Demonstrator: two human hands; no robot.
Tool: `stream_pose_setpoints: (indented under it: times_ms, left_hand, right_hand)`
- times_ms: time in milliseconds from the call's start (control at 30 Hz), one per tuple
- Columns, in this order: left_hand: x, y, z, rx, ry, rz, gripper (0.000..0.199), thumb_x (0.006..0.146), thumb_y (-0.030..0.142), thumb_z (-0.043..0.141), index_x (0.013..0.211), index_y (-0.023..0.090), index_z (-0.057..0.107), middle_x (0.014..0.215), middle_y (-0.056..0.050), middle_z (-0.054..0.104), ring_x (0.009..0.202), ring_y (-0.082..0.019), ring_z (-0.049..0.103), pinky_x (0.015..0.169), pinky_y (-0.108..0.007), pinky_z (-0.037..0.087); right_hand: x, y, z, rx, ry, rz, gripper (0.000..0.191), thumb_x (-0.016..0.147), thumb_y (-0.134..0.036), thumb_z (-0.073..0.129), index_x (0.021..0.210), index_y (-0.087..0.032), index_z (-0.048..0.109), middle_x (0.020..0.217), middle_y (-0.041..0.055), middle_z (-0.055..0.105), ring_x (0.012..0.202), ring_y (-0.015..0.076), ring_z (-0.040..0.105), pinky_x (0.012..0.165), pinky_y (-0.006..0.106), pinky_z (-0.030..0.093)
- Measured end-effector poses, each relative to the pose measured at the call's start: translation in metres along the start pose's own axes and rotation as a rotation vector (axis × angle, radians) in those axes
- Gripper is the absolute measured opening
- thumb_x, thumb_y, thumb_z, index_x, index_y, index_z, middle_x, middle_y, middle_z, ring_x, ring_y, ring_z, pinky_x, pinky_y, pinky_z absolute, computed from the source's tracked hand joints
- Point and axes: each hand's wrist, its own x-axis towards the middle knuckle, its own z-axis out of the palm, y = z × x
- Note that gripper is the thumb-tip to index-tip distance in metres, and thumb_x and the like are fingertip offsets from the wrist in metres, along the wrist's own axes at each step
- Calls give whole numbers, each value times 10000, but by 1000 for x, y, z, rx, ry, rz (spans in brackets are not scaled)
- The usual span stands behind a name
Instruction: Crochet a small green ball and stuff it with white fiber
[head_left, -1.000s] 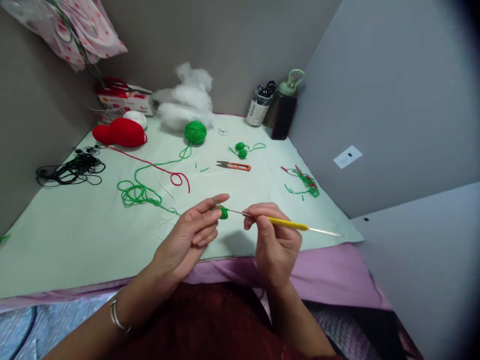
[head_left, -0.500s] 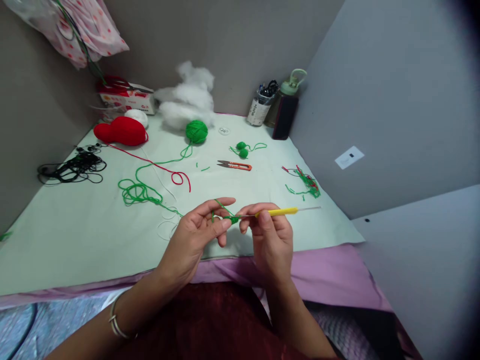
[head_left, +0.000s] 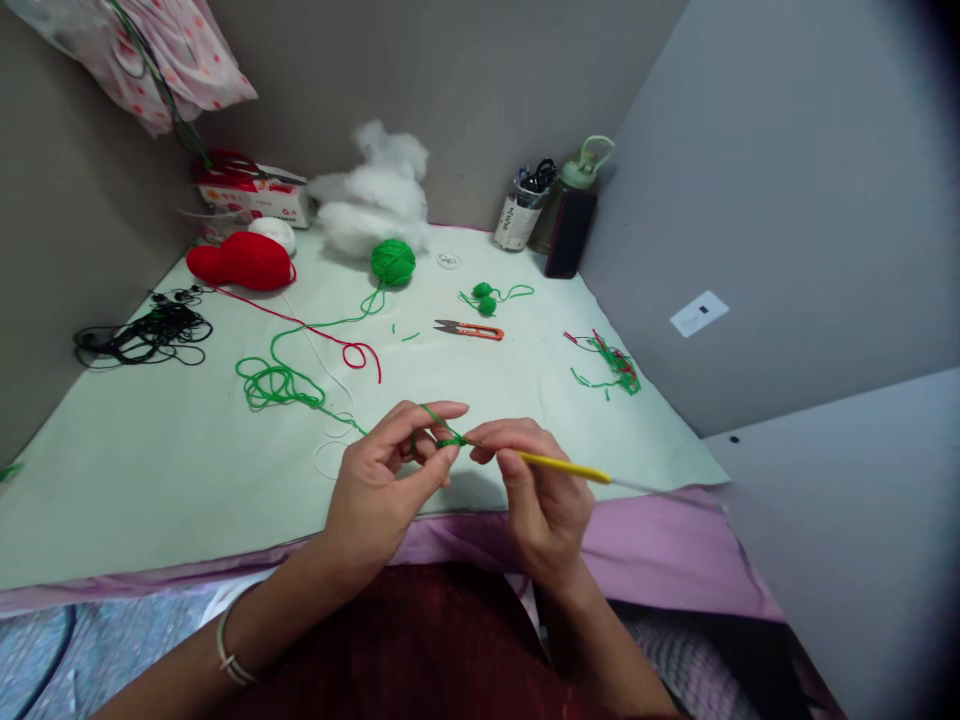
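Observation:
My left hand point(head_left: 390, 470) pinches a small piece of green crochet point(head_left: 450, 441) between thumb and fingers, with green yarn looped over its raised index finger. My right hand point(head_left: 544, 490) grips a crochet hook with a yellow handle point(head_left: 570, 466). The hook's front end meets the green piece between my hands, and its thin metal rear end points right and slightly down. From my left hand the yarn runs to a loose green tangle point(head_left: 274, 385) and on to a green ball point(head_left: 393, 262).
Orange thread snips point(head_left: 470, 330) and two small green balls point(head_left: 486, 305) lie beyond my hands. Red yarn point(head_left: 244, 262), black cord point(head_left: 161, 330) and white stuffing point(head_left: 375, 195) are at the left and back. Yarn scraps point(head_left: 615, 368), a pen cup point(head_left: 519, 215) and a phone point(head_left: 571, 235) stand or lie at the right.
The hook's rear end has swung downward and now reaches farther right. My right hand has turned and lowered slightly. My left hand still holds the green piece, its fingers slightly shifted.

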Motion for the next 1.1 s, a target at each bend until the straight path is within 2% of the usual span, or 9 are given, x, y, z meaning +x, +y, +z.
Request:
stream_pose_setpoints:
  times_ms: [67,167,233,300,400,500,800,900,1100]
  left_hand:
    - [0,1,3,-54,5,-25,298,815,158,834,1097,255,825,831,14,661,583,-77,575,606,-227,476]
    - [1,1,4,-324,-97,-220,445,825,230,851,1259,249,758,829,30,647,470,-21,465,472,-179,371]
    - [4,2,2,-483,-189,-358,462,852,260,836,1297,198,731,675,66,567,419,-2,343,428,-154,283]
    - [6,4,0,-562,-219,-420,436,862,239,829,1277,147,730,548,109,442,412,0,244,418,-139,226]
    - [9,7,-2,-572,-175,-380,441,837,193,847,1259,147,730,602,92,513,416,17,210,409,-143,180]
    - [9,9,-1,-529,-161,-351,442,833,218,850,1255,169,730,737,44,623,410,26,237,400,-165,170]
    - [11,9,-5,-426,-107,-256,321,817,232,855,1130,197,793,872,21,588,427,45,274,414,-180,153]
    - [9,7,-5,-383,-125,-244,300,838,261,845,1134,233,804,922,16,577,435,45,298,411,-179,169]
    - [5,1,1,-363,-212,-276,293,860,290,827,1150,255,799,981,-12,652,449,31,324,414,-174,204]
  right_hand:
    - [-5,4,3,-173,-16,-131,313,1000,-90,562,1222,-266,693,1006,53,742,931,193,713,777,350,611]
    - [-12,10,9,-399,34,-270,392,961,-111,651,1296,-308,699,1106,75,735,1008,224,721,775,365,630]
    - [-14,12,11,-376,91,-272,391,965,-120,654,1288,-331,711,1118,66,735,1013,224,722,780,372,631]
    - [-10,11,12,-196,142,-152,321,999,-130,600,1226,-313,734,1045,52,742,938,204,715,764,369,621]
    - [0,8,11,201,200,128,220,1043,-198,541,1059,-262,750,921,37,719,750,162,665,668,337,580]
    - [7,8,13,409,215,261,186,1036,-272,579,967,-239,748,896,34,705,709,148,633,647,322,546]
    - [3,5,9,395,243,317,177,1019,-281,617,953,-237,775,843,28,714,725,154,642,687,326,535]
    - [5,4,7,469,214,330,173,1019,-290,616,944,-240,764,856,22,717,697,144,640,654,306,547]
    - [4,11,13,411,149,309,165,1021,-263,616,997,-255,779,961,38,754,832,160,670,760,326,559]
